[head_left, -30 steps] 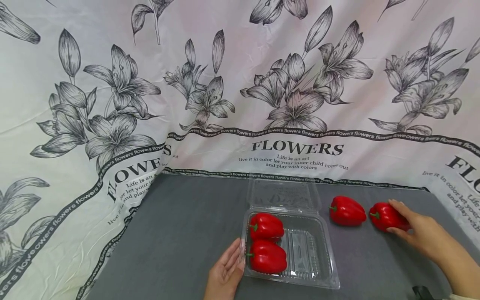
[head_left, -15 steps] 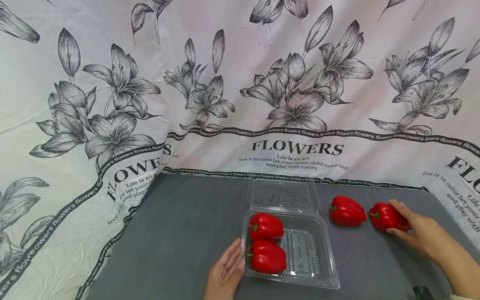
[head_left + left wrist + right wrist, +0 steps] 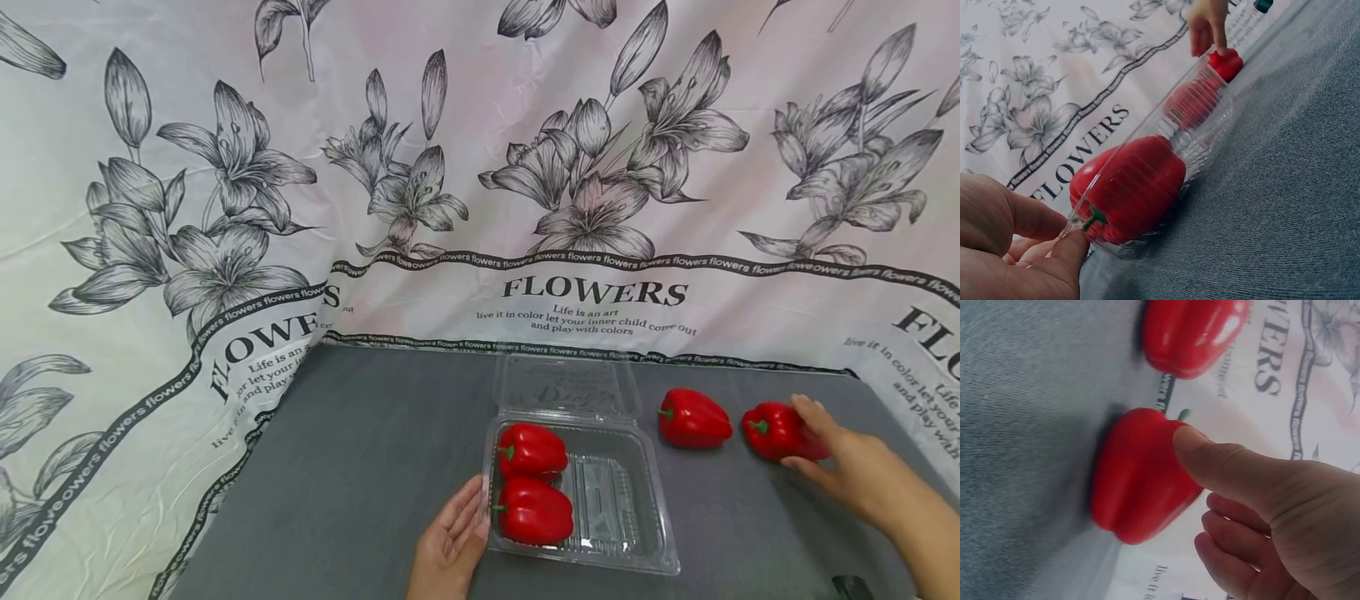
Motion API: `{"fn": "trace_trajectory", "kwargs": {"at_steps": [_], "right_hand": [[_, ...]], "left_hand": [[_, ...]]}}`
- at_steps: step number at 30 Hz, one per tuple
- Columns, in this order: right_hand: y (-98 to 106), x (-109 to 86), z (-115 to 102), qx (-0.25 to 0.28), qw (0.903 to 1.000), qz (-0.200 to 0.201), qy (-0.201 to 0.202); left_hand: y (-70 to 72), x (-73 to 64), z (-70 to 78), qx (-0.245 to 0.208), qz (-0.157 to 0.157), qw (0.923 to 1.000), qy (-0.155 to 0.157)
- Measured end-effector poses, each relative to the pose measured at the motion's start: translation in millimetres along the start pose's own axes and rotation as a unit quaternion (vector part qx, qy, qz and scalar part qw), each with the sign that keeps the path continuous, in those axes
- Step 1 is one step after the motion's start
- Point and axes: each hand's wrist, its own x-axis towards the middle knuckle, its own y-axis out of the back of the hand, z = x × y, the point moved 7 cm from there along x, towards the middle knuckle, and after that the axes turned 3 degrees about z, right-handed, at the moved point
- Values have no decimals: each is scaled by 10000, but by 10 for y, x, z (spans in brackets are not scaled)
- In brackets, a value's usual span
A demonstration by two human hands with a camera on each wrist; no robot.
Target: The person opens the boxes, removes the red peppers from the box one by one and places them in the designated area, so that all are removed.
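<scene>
My left hand (image 3: 448, 542) pinches the left rim of a clear plastic clamshell container (image 3: 666, 533), thumb against fingers in the left wrist view. Two red bell peppers lie inside along its left side, the rear pepper (image 3: 534, 450) and the front pepper (image 3: 537, 511), green stems pointing left. Right of the container, another red bell pepper (image 3: 694, 418) rests on the table. The rightmost bell pepper (image 3: 776, 431) has my right hand (image 3: 1272, 506) at its right end. There the thumb overlaps the pepper in the right wrist view, while the other fingers are loosely bent beside it.
The container's clear lid (image 3: 566, 387) lies folded back toward the rear of the grey table (image 3: 360, 467). A white flower-printed cloth (image 3: 420, 300) hangs behind and at the sides. A small dark object (image 3: 851, 587) sits at the front right edge.
The right hand has shifted slightly right and back from the rightmost bell pepper, which has turned a little. My left hand stays on the container rim. The head view has tilted slightly.
</scene>
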Motion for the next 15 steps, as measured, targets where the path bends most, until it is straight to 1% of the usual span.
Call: {"fn": "trace_trajectory", "kwargs": {"at_steps": [3,6,9,15], "right_hand": [[55,-2,-65,13,10000,-4,-71],[98,10,-192,48,9999,-107,-126],[160,31,-385,197,9997,-113,-68],[287,59,-785,602,9979,-58,225]], "left_hand": [[-5,0,0,-33,-4,10000,35],[-8,-2,-2,-63,-3,10000,65],[-11,-2,-4,-84,-8,9999,80],[-6,2,-3,-119,11,9999,125]]}}
